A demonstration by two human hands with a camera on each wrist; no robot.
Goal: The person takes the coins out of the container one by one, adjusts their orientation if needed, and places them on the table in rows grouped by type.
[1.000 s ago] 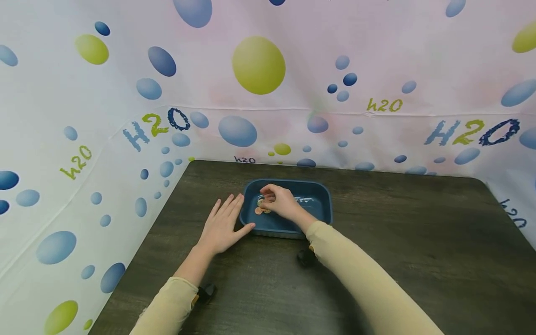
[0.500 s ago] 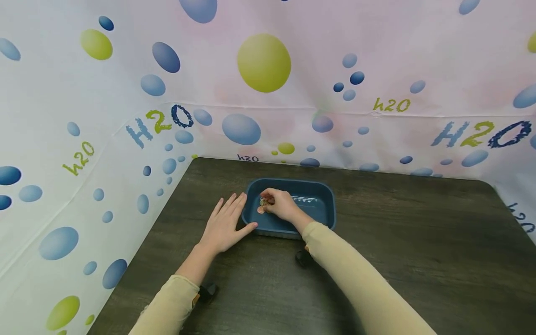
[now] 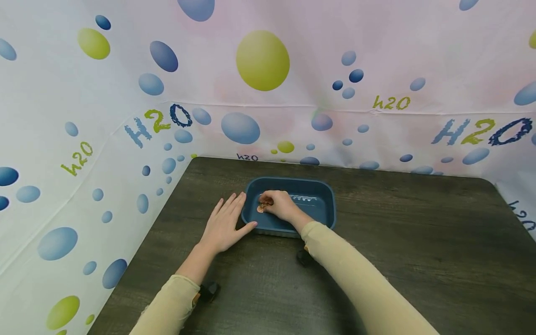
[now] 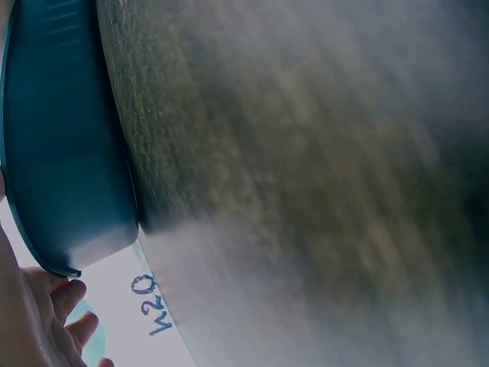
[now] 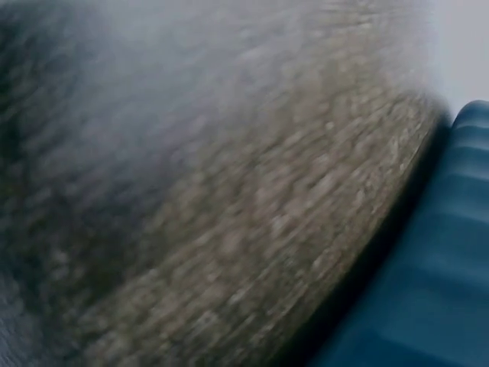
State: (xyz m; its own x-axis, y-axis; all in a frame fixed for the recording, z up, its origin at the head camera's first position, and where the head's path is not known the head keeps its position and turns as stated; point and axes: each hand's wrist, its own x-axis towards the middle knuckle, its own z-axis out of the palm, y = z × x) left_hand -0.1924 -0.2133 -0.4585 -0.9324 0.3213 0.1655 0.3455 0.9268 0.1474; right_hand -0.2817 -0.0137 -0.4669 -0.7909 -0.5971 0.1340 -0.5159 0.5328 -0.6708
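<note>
A blue rectangular tray (image 3: 315, 210) sits on the dark wooden table. Inside its left half, my right hand (image 3: 281, 204) reaches down and pinches several small coins, copper and golden, between curled fingers and thumb. One copper coin (image 3: 260, 209) shows at the tray's floor just below those fingertips. My left hand (image 3: 224, 225) lies with straight, spread fingers against the tray's left rim, its thumb at the near left corner. In the left wrist view the tray's outer wall (image 4: 65, 138) rises beside the fingers (image 4: 69, 298). The right wrist view holds only the tray's ribbed side (image 5: 428, 290) and blurred tabletop.
The dark wood-grain table (image 3: 418, 232) extends to the right of the tray and in front of it. Behind and to the left hangs a white sheet (image 3: 293, 70) with coloured dots and lettering. A small black camera (image 3: 304, 257) is worn beneath the right wrist.
My right hand has dipped slightly and its fingers have closed in on the coins, leaving fewer showing on the tray floor. The left hand stays at the rim. The head view has shifted a little.
</note>
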